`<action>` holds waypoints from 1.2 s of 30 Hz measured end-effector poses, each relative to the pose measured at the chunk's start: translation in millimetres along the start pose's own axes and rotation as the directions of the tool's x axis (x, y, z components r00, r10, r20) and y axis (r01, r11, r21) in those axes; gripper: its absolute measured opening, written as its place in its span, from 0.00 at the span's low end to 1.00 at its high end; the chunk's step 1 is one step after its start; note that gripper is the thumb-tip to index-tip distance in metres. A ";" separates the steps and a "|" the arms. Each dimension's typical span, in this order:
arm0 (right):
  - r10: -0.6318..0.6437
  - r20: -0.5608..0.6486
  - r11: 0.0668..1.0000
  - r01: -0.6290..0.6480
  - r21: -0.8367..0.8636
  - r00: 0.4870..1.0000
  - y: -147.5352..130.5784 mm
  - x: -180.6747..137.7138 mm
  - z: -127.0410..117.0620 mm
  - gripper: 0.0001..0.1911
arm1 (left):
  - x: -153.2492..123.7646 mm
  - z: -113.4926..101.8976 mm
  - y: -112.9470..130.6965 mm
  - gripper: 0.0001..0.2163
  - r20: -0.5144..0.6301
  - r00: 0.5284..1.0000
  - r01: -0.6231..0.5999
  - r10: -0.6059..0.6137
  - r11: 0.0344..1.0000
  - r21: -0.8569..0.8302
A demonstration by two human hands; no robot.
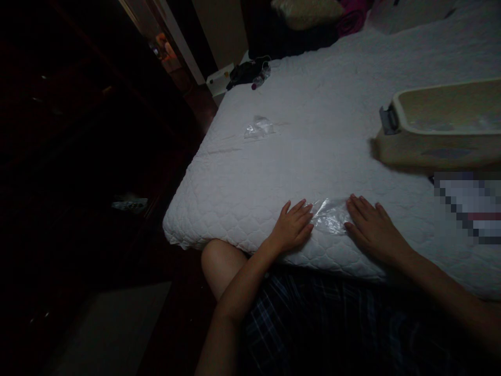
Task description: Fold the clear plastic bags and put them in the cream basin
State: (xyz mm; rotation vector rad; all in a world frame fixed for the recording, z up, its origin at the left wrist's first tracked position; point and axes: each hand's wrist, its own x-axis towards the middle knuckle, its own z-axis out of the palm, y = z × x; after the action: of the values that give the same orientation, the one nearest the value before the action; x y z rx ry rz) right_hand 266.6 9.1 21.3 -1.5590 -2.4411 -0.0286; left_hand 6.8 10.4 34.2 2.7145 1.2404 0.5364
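A clear plastic bag (331, 216) lies flat on the white quilted mattress (305, 167), close to its near edge. My left hand (293, 225) rests palm down at the bag's left side, fingers stretched out and the tips touching its edge. On the other side, my right hand (370, 224) lies flat with its fingers spread, fingertips on the bag's right edge. Farther back on the bed sits another crumpled clear plastic bag (259, 127), away from both hands.
At the right stands a beige plastic bin (422, 149) with a grey latch. A blurred-out flat item (465, 206) lies in front of it. A bottle (261, 77) and dark cloth (246, 73) are at the far left corner. A pillow (307, 13) lies at the back.
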 end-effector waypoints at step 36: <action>0.087 -0.004 0.976 -0.084 0.202 0.996 -3.7 -7.7 17.9 0.29 | -9.1 1.3 -8.8 0.15 -0.055 0.998 0.047 -0.040 0.991 0.125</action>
State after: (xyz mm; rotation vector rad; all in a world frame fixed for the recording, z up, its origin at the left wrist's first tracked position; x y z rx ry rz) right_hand 262.9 3.3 2.7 -1.5658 -2.2833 0.2177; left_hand -4.5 9.5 28.4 2.7848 1.3887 0.5450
